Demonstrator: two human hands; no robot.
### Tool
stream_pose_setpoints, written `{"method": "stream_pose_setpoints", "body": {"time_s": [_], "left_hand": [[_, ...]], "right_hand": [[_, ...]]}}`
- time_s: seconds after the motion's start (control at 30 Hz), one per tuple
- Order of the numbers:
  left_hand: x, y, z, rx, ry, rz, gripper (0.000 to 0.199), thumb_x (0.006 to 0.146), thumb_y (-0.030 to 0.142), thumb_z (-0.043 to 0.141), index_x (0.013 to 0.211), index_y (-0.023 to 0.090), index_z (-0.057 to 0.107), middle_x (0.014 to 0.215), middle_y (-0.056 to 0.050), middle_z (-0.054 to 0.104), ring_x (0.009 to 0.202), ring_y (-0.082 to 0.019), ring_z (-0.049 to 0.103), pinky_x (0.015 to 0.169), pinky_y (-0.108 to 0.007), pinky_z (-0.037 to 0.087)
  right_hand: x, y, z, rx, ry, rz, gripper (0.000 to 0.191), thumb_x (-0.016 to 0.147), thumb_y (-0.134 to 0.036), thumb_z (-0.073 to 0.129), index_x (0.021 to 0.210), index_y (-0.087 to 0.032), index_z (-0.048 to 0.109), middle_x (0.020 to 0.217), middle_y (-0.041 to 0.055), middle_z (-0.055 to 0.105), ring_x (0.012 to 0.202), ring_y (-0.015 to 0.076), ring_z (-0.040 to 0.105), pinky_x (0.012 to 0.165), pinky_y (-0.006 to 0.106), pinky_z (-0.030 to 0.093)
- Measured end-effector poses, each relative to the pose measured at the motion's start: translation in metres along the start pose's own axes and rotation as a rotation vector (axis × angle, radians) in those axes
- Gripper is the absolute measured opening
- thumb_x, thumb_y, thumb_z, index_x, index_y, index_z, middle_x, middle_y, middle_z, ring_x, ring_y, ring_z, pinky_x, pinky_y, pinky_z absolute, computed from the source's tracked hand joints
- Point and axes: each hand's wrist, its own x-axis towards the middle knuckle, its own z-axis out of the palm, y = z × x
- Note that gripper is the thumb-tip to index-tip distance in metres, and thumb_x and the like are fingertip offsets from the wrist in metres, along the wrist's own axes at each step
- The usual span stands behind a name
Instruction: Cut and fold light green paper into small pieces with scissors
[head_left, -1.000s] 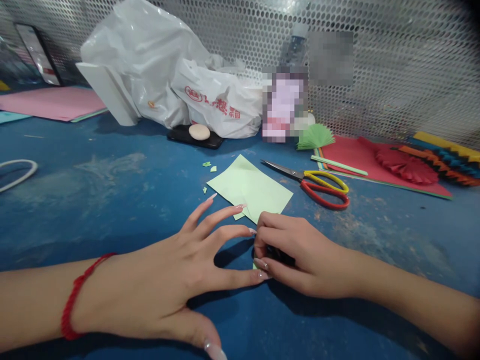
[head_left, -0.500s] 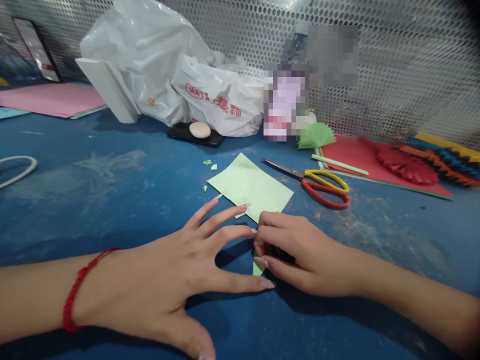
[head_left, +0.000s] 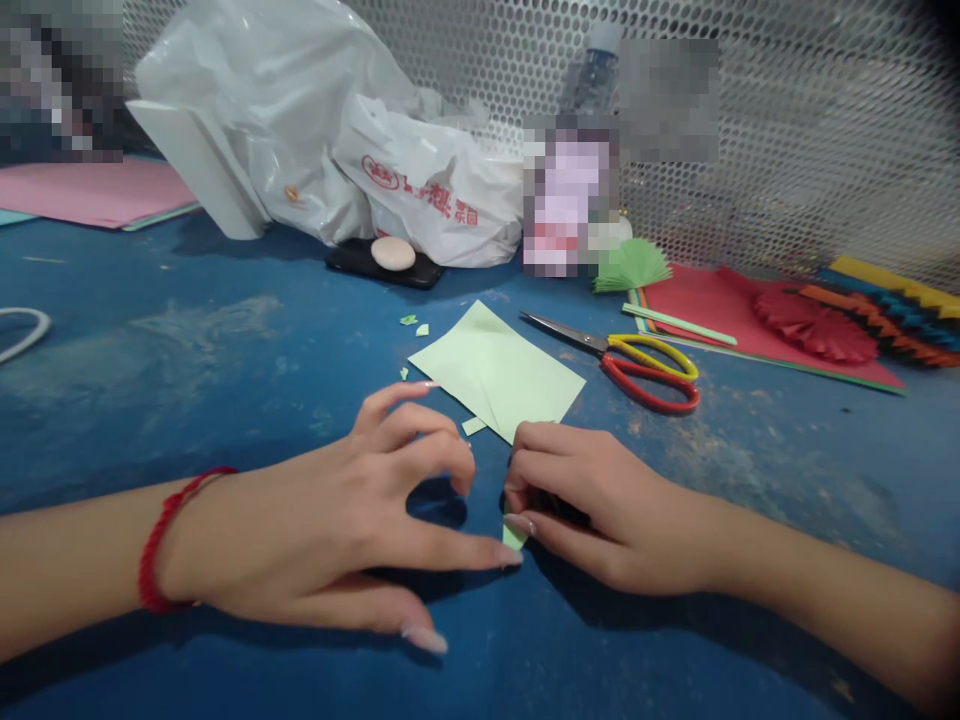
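My right hand [head_left: 592, 505] is closed on a small piece of light green paper [head_left: 513, 533], most of which its fingers hide. My left hand [head_left: 375, 510] holds nothing; its fingers are apart and bent, and the index fingertip reaches the lower edge of that piece. Just beyond both hands lies a larger light green sheet [head_left: 499, 370], its near corner close to my right knuckles. A narrow green strip [head_left: 475, 426] shows beside the sheet's near left edge. Scissors [head_left: 622, 355] with one yellow and one red handle rest to the right of the sheet.
Small green scraps [head_left: 408, 320] lie left of the sheet. Behind are a black phone [head_left: 352, 262] with a pale oval object [head_left: 393, 253] on it, and white plastic bags [head_left: 442, 200]. Folded red paper [head_left: 814, 322] lies at right, pink sheets [head_left: 90, 190] at left.
My left hand has drawn back to the left, off the large sheet, and its fingers have curled more. My right hand keeps its hold on the small paper. The view has shifted slightly.
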Motion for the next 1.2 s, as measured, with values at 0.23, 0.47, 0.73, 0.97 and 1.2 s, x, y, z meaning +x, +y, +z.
{"method": "stream_pose_setpoints", "body": {"time_s": [0.23,0.47,0.73,0.97,1.2], "left_hand": [[0.0009,0.0041,0.0043,-0.014,-0.043,0.006,0.069,0.082,0.071,0.053,0.143,0.04,0.044,0.109,-0.004,0.056,0.1,-0.021,0.049,0.117,-0.046,0.009],[0.0001,0.0044,0.0048,0.004,-0.021,0.004,0.069,0.078,0.071,0.058,0.14,0.042,0.047,0.128,-0.006,0.051,0.123,-0.028,0.042,0.118,-0.05,0.008],[0.002,0.004,0.003,-0.031,-0.032,0.018,0.058,0.086,0.059,0.06,0.139,0.039,0.05,0.128,-0.006,0.052,0.131,-0.028,0.038,0.119,-0.047,0.013],[0.0,0.0041,0.0028,-0.045,-0.01,0.016,0.057,0.085,0.058,0.061,0.137,0.039,0.051,0.128,-0.004,0.052,0.127,-0.026,0.041,0.118,-0.044,0.017],[0.0009,0.0046,0.0032,-0.021,-0.03,0.003,0.06,0.083,0.059,0.062,0.139,0.042,0.048,0.133,-0.005,0.05,0.13,-0.029,0.039,0.119,-0.048,0.016]], "right_hand": [[0.0003,0.0013,0.001,-0.004,0.005,-0.007,0.008,0.094,-0.021,0.051,0.09,-0.016,0.057,0.091,0.0038,0.053,0.078,0.0154,0.05,0.07,0.028,0.042],[-0.0021,0.0012,0.003,-0.044,0.023,-0.026,0.004,0.092,-0.02,0.051,0.093,-0.017,0.053,0.093,0.0045,0.052,0.077,0.0159,0.049,0.069,0.029,0.042],[-0.0018,0.0007,0.0048,-0.141,0.047,-0.073,0.013,0.093,-0.021,0.048,0.104,-0.015,0.052,0.103,0.0102,0.048,0.085,0.0202,0.047,0.075,0.034,0.045],[-0.001,0.0012,0.004,-0.172,0.028,-0.078,0.011,0.094,-0.019,0.045,0.101,-0.015,0.053,0.101,0.01,0.049,0.086,0.0209,0.046,0.075,0.034,0.045],[-0.0027,0.0016,0.0075,-0.324,0.089,-0.134,0.025,0.097,-0.025,0.045,0.121,-0.016,0.05,0.129,0.0158,0.046,0.119,0.0284,0.042,0.1,0.049,0.037]]}}
